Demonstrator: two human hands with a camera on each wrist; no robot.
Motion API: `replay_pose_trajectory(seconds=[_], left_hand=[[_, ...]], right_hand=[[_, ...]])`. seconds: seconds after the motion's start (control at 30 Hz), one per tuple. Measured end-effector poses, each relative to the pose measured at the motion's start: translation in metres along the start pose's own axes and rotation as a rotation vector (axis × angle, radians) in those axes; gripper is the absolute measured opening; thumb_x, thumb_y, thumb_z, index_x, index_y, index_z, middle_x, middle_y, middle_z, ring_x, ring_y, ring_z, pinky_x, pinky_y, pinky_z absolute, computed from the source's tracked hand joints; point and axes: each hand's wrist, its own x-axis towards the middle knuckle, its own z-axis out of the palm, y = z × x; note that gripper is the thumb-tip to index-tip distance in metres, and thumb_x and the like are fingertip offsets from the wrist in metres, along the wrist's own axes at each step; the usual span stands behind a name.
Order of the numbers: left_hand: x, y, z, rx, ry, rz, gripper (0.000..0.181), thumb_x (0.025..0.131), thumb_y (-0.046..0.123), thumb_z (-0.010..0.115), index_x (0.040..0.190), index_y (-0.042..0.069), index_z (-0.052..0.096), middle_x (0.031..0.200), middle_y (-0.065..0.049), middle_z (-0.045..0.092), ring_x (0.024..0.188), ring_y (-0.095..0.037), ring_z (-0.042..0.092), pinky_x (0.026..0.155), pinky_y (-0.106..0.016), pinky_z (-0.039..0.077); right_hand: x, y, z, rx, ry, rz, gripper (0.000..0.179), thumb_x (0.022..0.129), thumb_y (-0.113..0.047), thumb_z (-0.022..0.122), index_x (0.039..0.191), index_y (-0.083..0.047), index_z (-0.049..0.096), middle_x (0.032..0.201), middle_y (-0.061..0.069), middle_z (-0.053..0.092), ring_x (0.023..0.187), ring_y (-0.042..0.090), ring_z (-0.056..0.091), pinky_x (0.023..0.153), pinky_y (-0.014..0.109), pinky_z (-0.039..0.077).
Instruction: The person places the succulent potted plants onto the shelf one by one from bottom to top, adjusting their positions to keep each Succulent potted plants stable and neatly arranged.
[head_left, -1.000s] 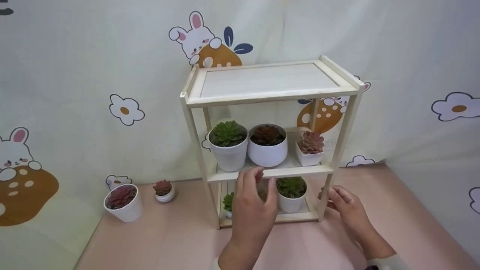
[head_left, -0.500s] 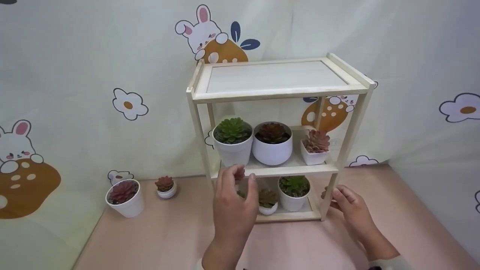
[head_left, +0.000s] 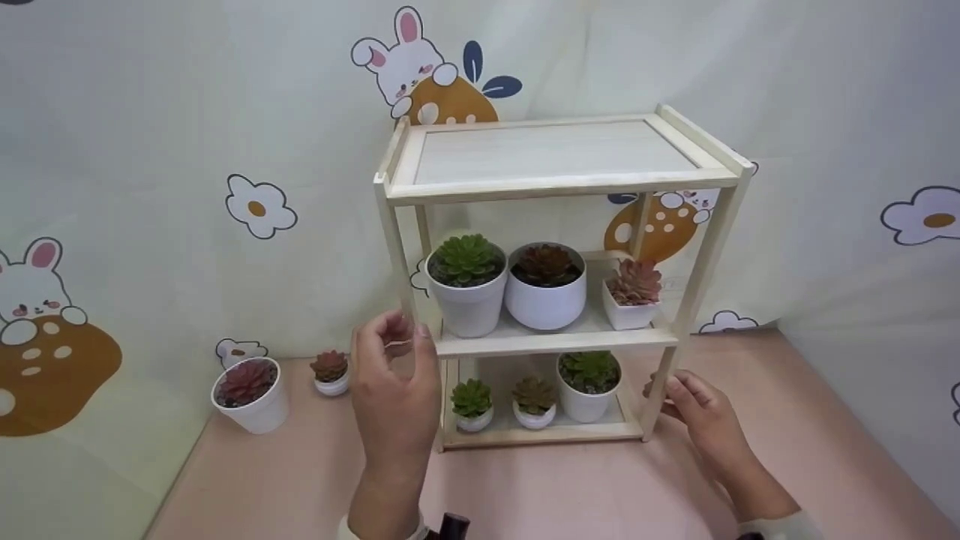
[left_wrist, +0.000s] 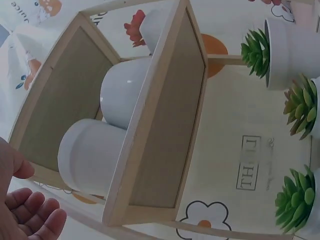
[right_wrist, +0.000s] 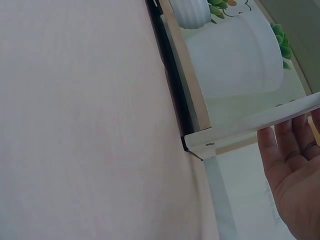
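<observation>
A pale wooden plant shelf point(head_left: 555, 345) stands on the table with potted succulents on its two lower levels. My left hand point(head_left: 394, 397) is at its left front post, fingers loosely bent and nothing held; in the left wrist view the thumb point(left_wrist: 22, 167) and fingers stand apart. My right hand point(head_left: 701, 416) holds the right front post low down, its fingertips point(right_wrist: 267, 137) against the wood. On the middle level are a green succulent point(head_left: 466, 292), a dark red one point(head_left: 546, 296) and a pink one point(head_left: 632, 296). Below sit two small succulents point(head_left: 471, 405) and a larger green one point(head_left: 589, 386).
Left of the shelf, a red succulent in a white pot point(head_left: 251, 397) and a small reddish one point(head_left: 330, 373) stand on the pink table point(head_left: 570, 487). A printed cloth point(head_left: 150, 150) hangs behind. The shelf's top board point(head_left: 551, 154) bears nothing.
My left hand has moved left, from in front of the lower level to the left post, uncovering the small succulents. The right hand stays at its post. The view has shifted slightly.
</observation>
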Motion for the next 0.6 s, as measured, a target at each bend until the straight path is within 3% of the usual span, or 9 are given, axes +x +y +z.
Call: replay_pose_trajectory(seconds=[0.13,0.3,0.6], left_hand=[[0.01,-0.017,-0.004,0.007,0.024,-0.085,0.027,0.098,0.007,0.068,0.122,-0.003,0.061,0.109,-0.012,0.063,0.102,-0.018,0.064,0.089,-0.025,0.057],[0.023,-0.049,-0.006,0.049,0.056,-0.19,0.029,0.099,0.011,0.067,0.123,-0.003,0.061,0.111,-0.013,0.063,0.1,-0.022,0.065,0.089,-0.032,0.055],[0.032,-0.106,-0.007,0.059,0.055,-0.271,0.033,0.099,0.013,0.065,0.126,-0.004,0.056,0.117,-0.018,0.057,0.11,-0.028,0.057,0.098,-0.04,0.048]], right_hand=[[0.0,0.0,0.0,-0.002,0.0,-0.003,0.037,0.111,-0.026,0.051,0.125,0.006,0.064,0.109,0.003,0.074,0.104,0.01,0.071,0.091,0.027,0.061],[0.0,0.001,-0.001,-0.005,-0.005,0.007,0.039,0.111,-0.027,0.051,0.125,0.006,0.064,0.108,0.002,0.074,0.105,0.01,0.071,0.092,0.027,0.061],[0.0,0.001,-0.001,-0.009,-0.007,-0.005,0.037,0.111,-0.027,0.05,0.124,0.004,0.066,0.11,0.007,0.073,0.106,0.01,0.071,0.092,0.027,0.061]])
